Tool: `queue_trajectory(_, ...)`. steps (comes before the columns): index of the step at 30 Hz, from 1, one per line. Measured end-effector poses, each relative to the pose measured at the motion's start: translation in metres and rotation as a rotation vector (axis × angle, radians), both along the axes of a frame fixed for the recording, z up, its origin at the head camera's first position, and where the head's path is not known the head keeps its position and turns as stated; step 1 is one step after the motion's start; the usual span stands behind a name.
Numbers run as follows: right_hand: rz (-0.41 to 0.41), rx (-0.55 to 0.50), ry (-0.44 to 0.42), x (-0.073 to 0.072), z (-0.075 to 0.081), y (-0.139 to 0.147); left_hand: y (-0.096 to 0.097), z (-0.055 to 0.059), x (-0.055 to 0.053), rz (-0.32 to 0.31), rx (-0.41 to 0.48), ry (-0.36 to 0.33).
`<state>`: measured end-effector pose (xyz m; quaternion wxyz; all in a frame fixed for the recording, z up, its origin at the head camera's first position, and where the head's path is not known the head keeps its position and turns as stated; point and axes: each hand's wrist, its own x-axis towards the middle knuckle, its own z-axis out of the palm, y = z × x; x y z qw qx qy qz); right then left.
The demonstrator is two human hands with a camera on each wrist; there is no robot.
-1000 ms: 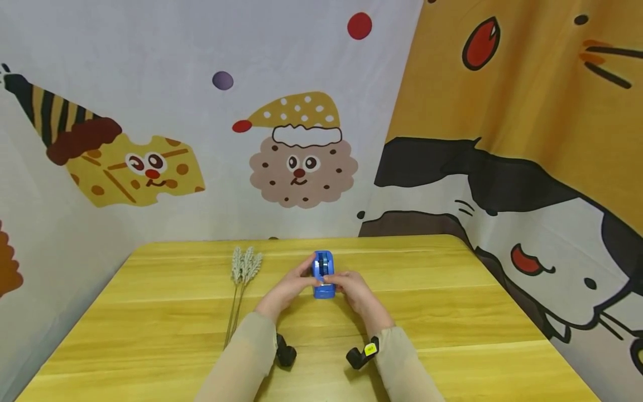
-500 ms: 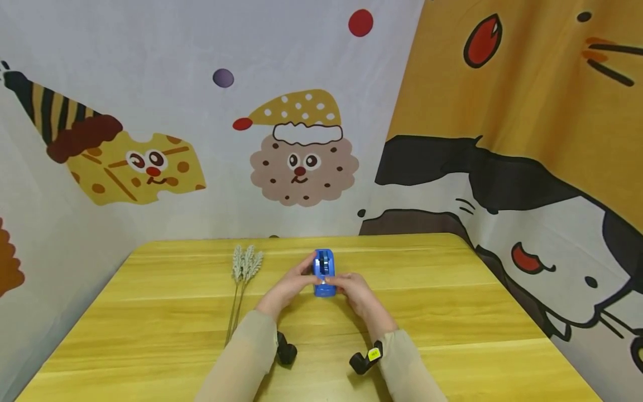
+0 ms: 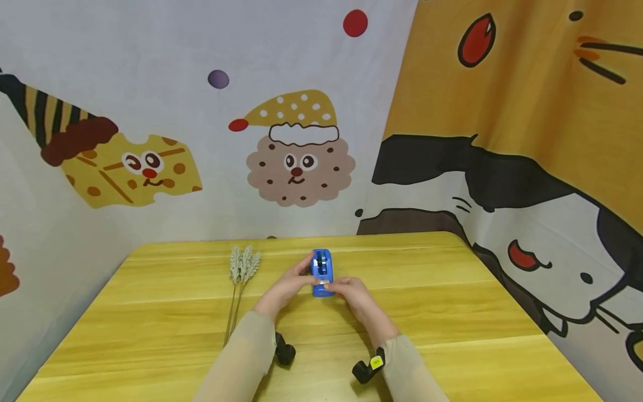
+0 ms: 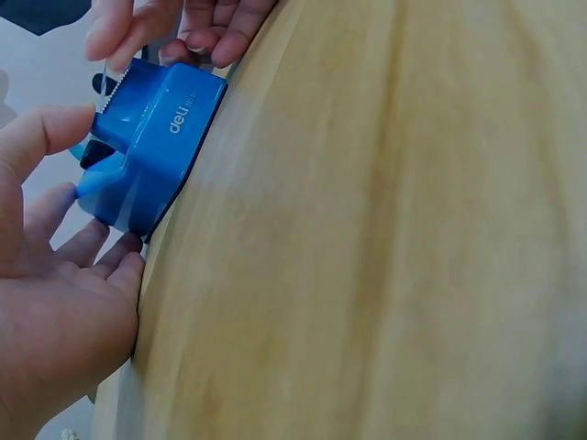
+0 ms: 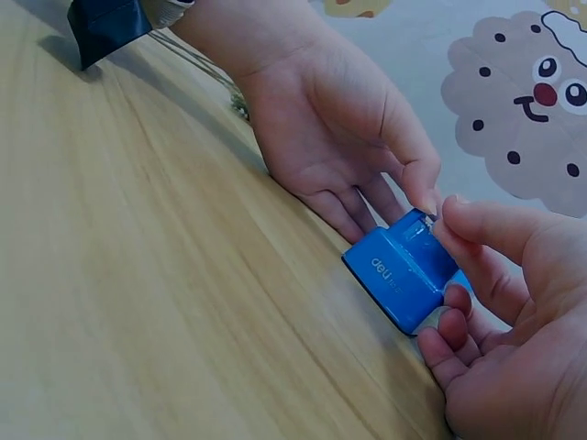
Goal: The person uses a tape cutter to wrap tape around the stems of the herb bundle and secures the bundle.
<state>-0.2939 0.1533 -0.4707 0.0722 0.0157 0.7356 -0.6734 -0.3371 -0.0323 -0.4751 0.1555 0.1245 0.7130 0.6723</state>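
A blue tape dispenser [image 3: 322, 290] marked "deli" stands on the table between both hands, its cutter end toward the person. My left hand [image 3: 285, 287] holds it from the left, with fingers spread along its side and the thumb at the cutter. From the right, my right hand [image 3: 354, 294] pinches a short clear strip of tape [image 4: 104, 84] between thumb and forefinger, just off the serrated edge. In the left wrist view, the right hand's other fingers [image 4: 227, 35] curl beside the dispenser's front. Inside the dispenser's top opening sits the tape roll [image 3: 321, 262].
Dried grey-green flower stems [image 3: 243, 273] lie to the left of the left hand. The wooden table [image 3: 427, 312] reaches back to a cloth backdrop [image 3: 166, 84] printed with cartoon figures. Black wrist cameras [image 3: 285, 350] hang below both sleeves.
My right hand has drawn slightly toward the person, its pinching fingertips now lower against the dispenser. My left hand and the dispenser keep their places, while the head view has shifted a little.
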Motion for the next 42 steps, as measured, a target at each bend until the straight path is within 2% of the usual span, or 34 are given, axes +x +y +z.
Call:
queue_trajectory(7, -0.016, 0.025, 0.002, 0.003, -0.001, 0.001, 0.0, 0.0, -0.001, -0.007, -0.005, -0.001)
queue_trajectory(15, 0.03, 0.069, 0.06, 0.012, 0.001, 0.005, 0.0, 0.002, 0.0, -0.008, 0.004, -0.001)
queue_trajectory(23, -0.018, 0.086, 0.008, 0.013, -0.001, 0.002, 0.0, 0.001, 0.0, 0.003, -0.015, -0.001)
queue_trajectory(30, -0.019, 0.101, 0.002, 0.018, 0.0, 0.002, 0.001, 0.0, 0.0, -0.002, -0.017, -0.002)
queue_trajectory(37, -0.014, 0.1, 0.034, 0.021, -0.001, 0.002, 0.0, 0.002, 0.001, -0.002, -0.014, 0.001)
queue_trajectory(42, -0.001, 0.115, 0.013, 0.025, 0.0, 0.003, -0.001, 0.002, 0.001, 0.0, -0.017, 0.0)
